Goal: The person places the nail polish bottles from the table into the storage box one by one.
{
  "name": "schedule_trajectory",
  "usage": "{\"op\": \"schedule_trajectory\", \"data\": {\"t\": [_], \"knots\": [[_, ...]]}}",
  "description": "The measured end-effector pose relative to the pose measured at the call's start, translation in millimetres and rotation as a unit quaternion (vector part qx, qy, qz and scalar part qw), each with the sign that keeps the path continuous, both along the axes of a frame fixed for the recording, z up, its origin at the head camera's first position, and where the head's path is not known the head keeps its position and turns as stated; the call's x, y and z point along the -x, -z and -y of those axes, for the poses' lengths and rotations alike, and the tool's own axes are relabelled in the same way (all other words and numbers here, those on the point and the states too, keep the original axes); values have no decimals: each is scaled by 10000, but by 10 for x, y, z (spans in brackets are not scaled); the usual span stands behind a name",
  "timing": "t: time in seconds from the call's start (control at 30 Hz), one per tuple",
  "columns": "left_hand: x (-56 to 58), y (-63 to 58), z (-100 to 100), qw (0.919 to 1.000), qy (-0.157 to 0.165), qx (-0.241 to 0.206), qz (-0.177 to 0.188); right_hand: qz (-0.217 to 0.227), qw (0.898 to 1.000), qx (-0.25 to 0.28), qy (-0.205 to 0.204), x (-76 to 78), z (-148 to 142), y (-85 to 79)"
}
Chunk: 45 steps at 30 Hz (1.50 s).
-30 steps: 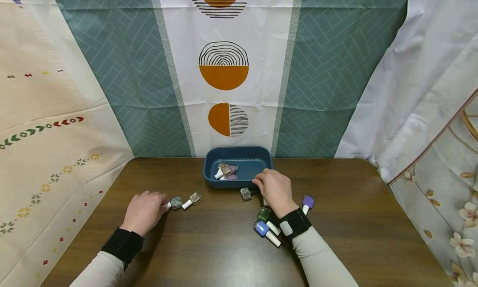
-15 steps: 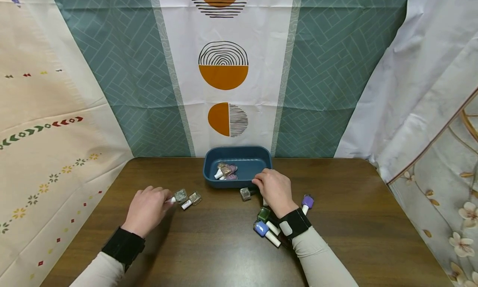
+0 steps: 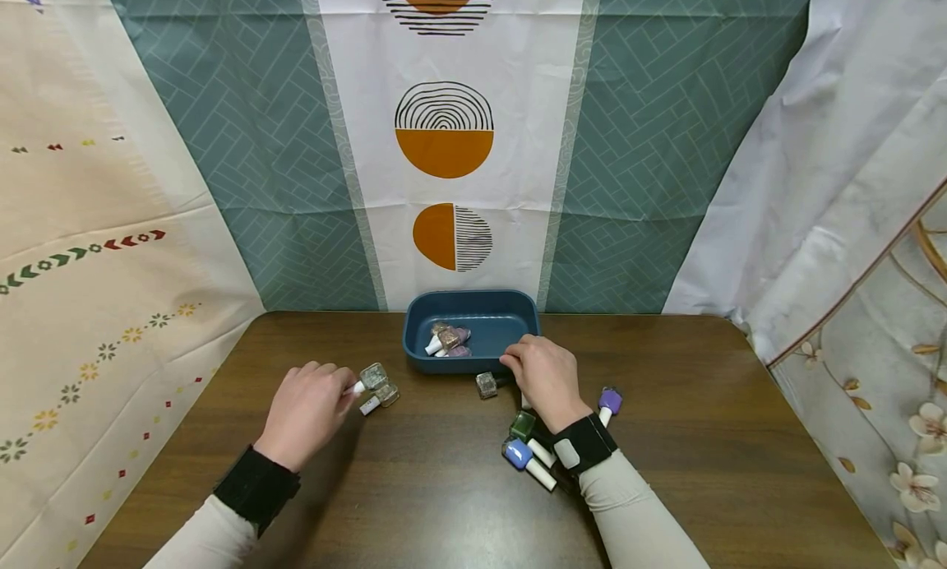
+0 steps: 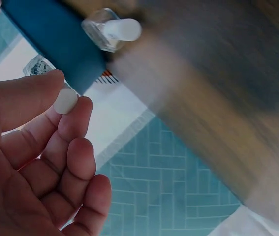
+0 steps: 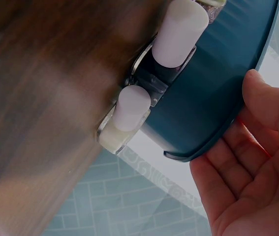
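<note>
My left hand (image 3: 309, 404) pinches the white cap of a glittery nail polish bottle (image 3: 373, 377) between thumb and fingers, its glass end pointing away from the palm. In the left wrist view the cap end (image 4: 66, 101) faces the camera. A second glitter nail polish bottle (image 3: 387, 394) lies on the table, overlapped by the held one in the head view. My right hand (image 3: 546, 376) grips the near right rim of the blue tray (image 3: 453, 366), thumb and fingers on either side of it in the right wrist view. Several nail polish bottles (image 3: 449, 337) lie in the tray's left part.
A dark glitter bottle (image 3: 486, 385) lies just before the tray. Near the right wrist are a green bottle (image 3: 522, 425), a blue bottle (image 3: 517, 451) and a purple bottle (image 3: 610, 400). A patterned cloth (image 3: 451, 248) hangs behind the wooden table (image 3: 414, 503).
My left hand has moved right and slightly away with the glitter nail polish bottle, bringing it up against the lying bottle in view. The right hand and tray stay put.
</note>
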<state>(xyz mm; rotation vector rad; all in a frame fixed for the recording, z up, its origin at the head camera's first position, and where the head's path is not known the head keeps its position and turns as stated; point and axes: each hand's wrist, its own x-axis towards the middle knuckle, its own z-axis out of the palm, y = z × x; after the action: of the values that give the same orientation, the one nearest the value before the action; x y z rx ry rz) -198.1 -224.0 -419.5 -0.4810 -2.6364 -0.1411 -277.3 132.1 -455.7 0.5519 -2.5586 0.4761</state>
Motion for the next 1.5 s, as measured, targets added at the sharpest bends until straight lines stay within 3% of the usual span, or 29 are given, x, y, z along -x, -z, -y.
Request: {"op": "schedule_trajectory", "data": {"t": [0.63, 1.5], "knots": [[110, -192, -351, 9998, 165, -43, 57, 46, 10000, 23, 1, 6, -6, 6], [335, -197, -705, 9993, 340, -175, -47, 49, 10000, 22, 3, 0, 0, -2]]}}
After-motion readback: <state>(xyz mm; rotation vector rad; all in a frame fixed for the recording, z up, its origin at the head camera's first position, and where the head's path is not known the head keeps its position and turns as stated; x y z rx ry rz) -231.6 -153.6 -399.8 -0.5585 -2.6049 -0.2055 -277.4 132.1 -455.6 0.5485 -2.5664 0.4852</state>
